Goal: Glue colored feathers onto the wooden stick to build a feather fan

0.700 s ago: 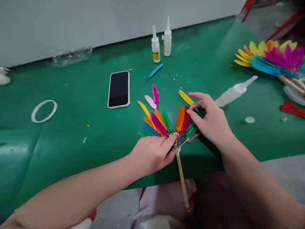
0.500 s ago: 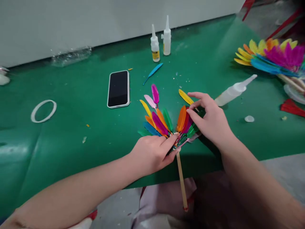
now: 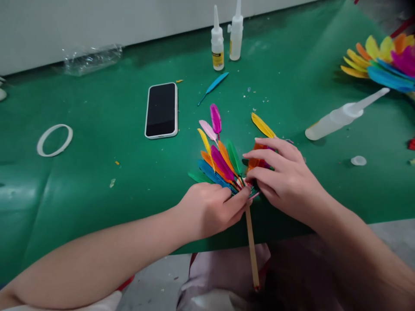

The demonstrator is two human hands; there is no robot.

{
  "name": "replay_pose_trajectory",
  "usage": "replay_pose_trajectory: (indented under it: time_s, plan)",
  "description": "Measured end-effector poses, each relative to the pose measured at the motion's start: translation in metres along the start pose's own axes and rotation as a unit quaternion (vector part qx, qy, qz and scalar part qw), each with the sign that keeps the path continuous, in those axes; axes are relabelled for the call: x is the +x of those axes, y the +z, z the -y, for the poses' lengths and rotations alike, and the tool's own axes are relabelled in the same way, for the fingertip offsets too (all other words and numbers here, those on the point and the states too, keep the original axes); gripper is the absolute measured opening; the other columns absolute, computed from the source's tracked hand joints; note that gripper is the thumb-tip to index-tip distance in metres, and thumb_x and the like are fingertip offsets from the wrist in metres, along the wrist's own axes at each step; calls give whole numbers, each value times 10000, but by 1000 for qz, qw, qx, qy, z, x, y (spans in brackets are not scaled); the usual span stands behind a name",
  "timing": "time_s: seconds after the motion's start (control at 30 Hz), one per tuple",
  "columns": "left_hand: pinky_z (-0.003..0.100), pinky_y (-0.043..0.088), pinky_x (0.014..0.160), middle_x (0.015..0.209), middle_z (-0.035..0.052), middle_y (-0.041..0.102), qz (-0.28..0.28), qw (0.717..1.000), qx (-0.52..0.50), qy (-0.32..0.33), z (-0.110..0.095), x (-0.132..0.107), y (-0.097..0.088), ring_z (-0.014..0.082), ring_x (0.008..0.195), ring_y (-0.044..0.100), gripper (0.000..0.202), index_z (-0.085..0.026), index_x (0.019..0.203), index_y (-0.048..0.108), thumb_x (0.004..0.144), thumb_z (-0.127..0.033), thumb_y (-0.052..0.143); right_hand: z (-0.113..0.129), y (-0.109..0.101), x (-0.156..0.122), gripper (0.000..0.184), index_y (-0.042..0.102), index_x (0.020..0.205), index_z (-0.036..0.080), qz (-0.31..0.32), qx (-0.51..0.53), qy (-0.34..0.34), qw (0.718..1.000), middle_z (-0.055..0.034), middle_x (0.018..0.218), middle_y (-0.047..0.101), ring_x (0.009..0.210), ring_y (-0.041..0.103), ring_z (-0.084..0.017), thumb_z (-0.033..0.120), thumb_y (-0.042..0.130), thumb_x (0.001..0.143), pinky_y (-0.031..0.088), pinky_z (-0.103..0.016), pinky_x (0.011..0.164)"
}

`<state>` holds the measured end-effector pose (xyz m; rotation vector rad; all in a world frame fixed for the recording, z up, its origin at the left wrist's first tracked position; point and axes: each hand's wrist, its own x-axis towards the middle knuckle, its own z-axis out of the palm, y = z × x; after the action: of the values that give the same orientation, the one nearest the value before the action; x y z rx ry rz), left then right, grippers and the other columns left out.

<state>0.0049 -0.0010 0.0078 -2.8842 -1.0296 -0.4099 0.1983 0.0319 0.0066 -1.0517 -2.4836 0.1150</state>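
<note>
A fan of coloured feathers (image 3: 220, 166) lies on the green table cover (image 3: 113, 138), fixed to a wooden stick (image 3: 252, 248) that juts over the near edge. My left hand (image 3: 210, 209) pinches the fan's base where the quills meet the stick. My right hand (image 3: 285, 179) lies over the fan's right half, its fingers pressed down on the orange and red feathers near the base. Loose pink (image 3: 207, 129), magenta (image 3: 215, 119) and yellow (image 3: 263, 125) feathers lie just beyond the fan.
A phone (image 3: 161, 110) lies face up at centre left, a white ring (image 3: 54, 139) further left. Two glue bottles (image 3: 227, 36) stand at the back, a third (image 3: 343, 115) lies on its side at right. A blue feather (image 3: 214, 86), a finished feather fan (image 3: 382, 60) and crumpled plastic (image 3: 92, 58) are also here.
My right hand has slid left and down from the yellow feather onto the fan's right feathers near the base. The view has shifted slightly.
</note>
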Motion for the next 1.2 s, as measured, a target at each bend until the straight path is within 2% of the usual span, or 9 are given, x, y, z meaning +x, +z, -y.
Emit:
replay_pose_trajectory:
  time_s: [0.17,0.5,0.7,1.03,1.13,1.2]
  plan:
    - [239,269,396,519,-33,536,1,1000,-3,-3,0,1,1,118,437,525,269,-206,1016,599,856,-355,442,1,2,-1,122,608,752,209,17,0,1,1000,-3,1070,556,1188,363,-219,181,498,800,284,-446,1031]
    - [257,306,411,547,-36,544,18,999,-27,-13,0,0,3,130,465,541,285,-202,1059,561,864,-355,421,4,1,-1,111,583,715,201,3,-7,-1,1000,7,1035,564,1169,381,-209,178,512,797,262,-447,1043]
    - [261,312,417,553,-35,535,26,999,-29,-14,0,0,2,135,475,542,277,-204,1057,550,867,-353,413,6,0,0,156,586,710,205,12,-15,-9,1000,5,1024,571,1161,391,-209,212,481,826,250,-477,1040]
    - [240,314,423,555,-28,533,35,999,-34,-18,-1,0,2,125,477,532,268,-202,1041,549,872,-346,398,9,0,3,198,576,689,203,19,-34,-16,999,13,987,582,1141,413,-207,158,445,832,240,-505,1039]
    - [234,310,420,556,-26,537,37,999,-33,-15,0,-1,2,122,479,534,281,-203,1068,538,873,-349,398,7,0,1,176,576,700,203,5,-26,-17,999,16,1019,577,1141,419,-204,178,462,832,245,-498,1043]
    - [233,308,416,562,-29,546,39,999,-35,-12,1,-1,2,124,484,543,291,-209,1094,522,876,-354,393,5,-3,0,135,591,736,220,-28,-10,-1,1000,20,1040,577,1128,437,-196,187,491,821,266,-480,1042]
